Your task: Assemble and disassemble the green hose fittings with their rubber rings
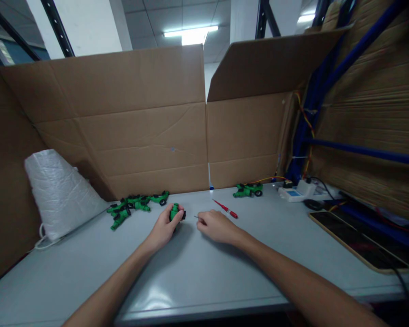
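My left hand (164, 227) is closed around a green toy vehicle (174, 211) with black parts, held just above the table. Much of the toy is hidden by the fingers and thumb. To its right, my right hand (215, 225) pinches a thin metal piece (196, 216), whose tip points left toward the toy without touching it. Its kind is too small to make out. Just beyond the right hand lies a red screwdriver (226, 209), flat on the table.
Several green toy vehicles (134, 204) lie at the back left, and more green toy parts (248, 190) at the back right. A white wrapped bag (59, 193) stands left. A power strip (293, 193) and a dark flat panel (357, 238) lie right. Cardboard walls (139, 141) enclose the table.
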`<state>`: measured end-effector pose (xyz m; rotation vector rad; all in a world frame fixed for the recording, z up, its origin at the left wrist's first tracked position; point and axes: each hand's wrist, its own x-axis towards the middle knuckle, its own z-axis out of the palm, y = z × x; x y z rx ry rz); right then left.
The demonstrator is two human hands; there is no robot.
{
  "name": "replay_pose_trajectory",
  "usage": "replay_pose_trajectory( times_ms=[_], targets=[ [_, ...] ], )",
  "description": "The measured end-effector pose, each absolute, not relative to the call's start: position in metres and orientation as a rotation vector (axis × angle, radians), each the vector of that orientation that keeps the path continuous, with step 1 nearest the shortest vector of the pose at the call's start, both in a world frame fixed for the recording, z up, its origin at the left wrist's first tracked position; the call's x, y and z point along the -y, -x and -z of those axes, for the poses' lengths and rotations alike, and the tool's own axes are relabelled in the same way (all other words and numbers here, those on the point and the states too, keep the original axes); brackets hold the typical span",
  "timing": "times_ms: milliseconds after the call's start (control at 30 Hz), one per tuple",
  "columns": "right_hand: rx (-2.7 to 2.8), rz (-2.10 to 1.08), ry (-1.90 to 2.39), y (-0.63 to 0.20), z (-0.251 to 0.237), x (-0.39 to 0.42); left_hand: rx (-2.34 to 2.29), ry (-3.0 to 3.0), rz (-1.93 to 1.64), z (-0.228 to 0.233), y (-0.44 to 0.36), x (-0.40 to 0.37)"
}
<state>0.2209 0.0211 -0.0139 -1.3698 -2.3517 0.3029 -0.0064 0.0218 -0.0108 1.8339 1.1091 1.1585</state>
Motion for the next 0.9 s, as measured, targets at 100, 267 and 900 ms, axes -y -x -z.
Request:
replay_pose_trajectory(
  times_ms=[100,267,900],
  targets=[
    [2.418,-0.279,1.417,-0.222,0.019,-0.022,-1.131,-1.904,-1.138,0.01,0.007,-0.021],
    [2.309,-0.322,1.408,-0.223,0.018,-0.027,-1.173,-2.097,-1.031,0.005,0.006,-0.014],
    [2.033,-0.532,1.177,-0.218,0.014,-0.026,-1.136,-1.654,-1.237,-0.001,0.003,-0.014]
  ],
)
